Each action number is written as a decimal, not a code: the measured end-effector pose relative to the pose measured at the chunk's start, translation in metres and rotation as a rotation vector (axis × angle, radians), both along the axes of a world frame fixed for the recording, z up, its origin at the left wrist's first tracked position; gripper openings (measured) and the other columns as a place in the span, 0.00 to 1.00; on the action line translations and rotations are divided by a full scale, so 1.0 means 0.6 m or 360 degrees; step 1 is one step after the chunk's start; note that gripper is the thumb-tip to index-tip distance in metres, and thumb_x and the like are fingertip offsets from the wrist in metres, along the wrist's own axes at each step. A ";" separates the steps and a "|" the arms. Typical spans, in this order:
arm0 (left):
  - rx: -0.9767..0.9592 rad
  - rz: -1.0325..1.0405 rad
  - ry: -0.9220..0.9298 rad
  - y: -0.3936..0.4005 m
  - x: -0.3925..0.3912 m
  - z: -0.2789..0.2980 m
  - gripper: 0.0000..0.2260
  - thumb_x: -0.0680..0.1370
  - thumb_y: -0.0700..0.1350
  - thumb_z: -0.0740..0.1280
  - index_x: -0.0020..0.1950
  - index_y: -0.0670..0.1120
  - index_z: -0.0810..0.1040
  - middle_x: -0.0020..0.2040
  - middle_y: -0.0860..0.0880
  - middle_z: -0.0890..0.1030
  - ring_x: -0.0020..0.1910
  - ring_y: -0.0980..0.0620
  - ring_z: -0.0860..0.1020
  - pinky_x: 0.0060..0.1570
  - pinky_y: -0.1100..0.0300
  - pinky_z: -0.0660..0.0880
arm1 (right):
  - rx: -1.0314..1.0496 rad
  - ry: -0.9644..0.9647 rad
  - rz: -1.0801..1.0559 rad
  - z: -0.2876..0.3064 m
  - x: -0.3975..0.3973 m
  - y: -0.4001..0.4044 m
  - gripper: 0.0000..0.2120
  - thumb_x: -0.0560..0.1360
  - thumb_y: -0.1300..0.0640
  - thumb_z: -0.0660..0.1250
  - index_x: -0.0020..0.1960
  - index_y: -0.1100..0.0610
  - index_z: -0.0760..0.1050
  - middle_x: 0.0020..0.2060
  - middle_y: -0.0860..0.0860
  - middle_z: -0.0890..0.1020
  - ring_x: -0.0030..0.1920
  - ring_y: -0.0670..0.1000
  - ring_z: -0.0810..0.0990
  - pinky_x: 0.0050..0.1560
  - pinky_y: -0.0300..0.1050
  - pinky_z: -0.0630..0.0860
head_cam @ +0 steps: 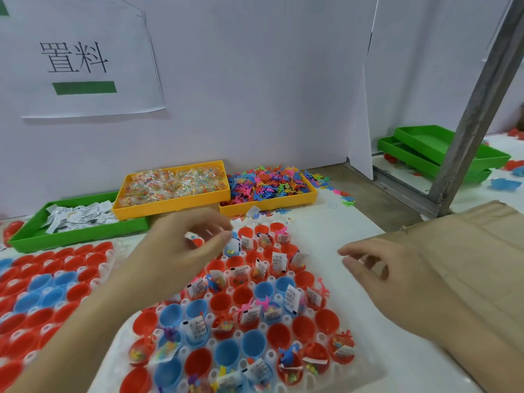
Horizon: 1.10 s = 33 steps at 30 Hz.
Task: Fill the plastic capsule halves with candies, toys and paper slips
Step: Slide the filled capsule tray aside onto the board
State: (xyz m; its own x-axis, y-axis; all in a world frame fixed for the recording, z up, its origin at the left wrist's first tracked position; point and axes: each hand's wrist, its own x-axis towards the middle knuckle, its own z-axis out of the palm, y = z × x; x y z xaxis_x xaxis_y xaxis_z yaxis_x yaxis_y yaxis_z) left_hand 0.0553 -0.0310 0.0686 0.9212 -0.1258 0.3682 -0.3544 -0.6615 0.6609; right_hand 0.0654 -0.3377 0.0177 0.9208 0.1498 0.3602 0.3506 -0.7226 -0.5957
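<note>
1. Panels of smooth white board [255, 80] wall off the back of our bench, with a printed paper sign [76, 58] taped at upper left and a dull grey metal post [479, 109] slanting down on the right.
2. A flat sheet of brown cardboard [467, 251] lies at right, partly under our right forearm.
3. Directly below us sits a clear moulded holder tray [348, 375], its round pockets holding glossy red and blue plastic capsule halves [243, 296], open side up; many already carry a crinkly candy packet, a toy or a printed slip, others are bare inside.
4. A second holder [51, 296] of unfilled halves lies to the left, just beside the first.
5. Along the wall stand shallow rectangular plastic bins: a green one [37, 236] with white paper slips [82, 217], a yellow one [170, 207] heaped with clear-wrapped candies [173, 182], and another yellow one [283, 204] piled with small, flat, bright toys [266, 185].
6. Two stacked green trays [431, 148] rest far right.
7. Our left hand [175, 251] hovers over the tray's far rows, fingertips drawn together; motion blur hides whether they pinch anything, so we cannot tell.
8. Our right hand [377, 268] hovers beside the tray, fingers loosely spread, holding nothing.
</note>
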 end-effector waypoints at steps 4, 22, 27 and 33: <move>0.0033 0.0713 -0.0034 0.091 -0.034 -0.031 0.05 0.80 0.45 0.65 0.46 0.52 0.80 0.45 0.55 0.84 0.43 0.57 0.79 0.43 0.59 0.73 | -0.0136 0.0064 -0.0379 -0.026 -0.009 -0.060 0.10 0.77 0.54 0.68 0.58 0.50 0.82 0.57 0.40 0.82 0.54 0.38 0.78 0.53 0.32 0.69; 0.0120 0.1150 0.0056 0.113 -0.103 -0.082 0.09 0.80 0.39 0.64 0.57 0.41 0.81 0.44 0.53 0.79 0.41 0.59 0.75 0.40 0.68 0.70 | -0.0811 0.0615 -0.0624 -0.100 0.004 -0.096 0.24 0.80 0.43 0.61 0.72 0.53 0.69 0.68 0.50 0.74 0.68 0.52 0.71 0.69 0.45 0.66; 0.0266 0.1078 0.0548 0.101 -0.087 -0.101 0.10 0.84 0.43 0.57 0.60 0.43 0.75 0.50 0.49 0.78 0.40 0.57 0.74 0.36 0.68 0.69 | -0.0724 0.0484 -0.0530 -0.089 0.004 -0.057 0.14 0.79 0.51 0.66 0.61 0.56 0.79 0.61 0.54 0.80 0.61 0.57 0.76 0.61 0.51 0.69; 0.0279 0.1117 0.0940 0.113 -0.071 -0.109 0.13 0.84 0.41 0.55 0.42 0.42 0.74 0.38 0.46 0.72 0.34 0.54 0.70 0.28 0.67 0.65 | -0.0136 0.0416 -0.0048 -0.045 0.000 0.012 0.13 0.80 0.57 0.64 0.39 0.58 0.80 0.32 0.52 0.81 0.35 0.51 0.79 0.38 0.46 0.75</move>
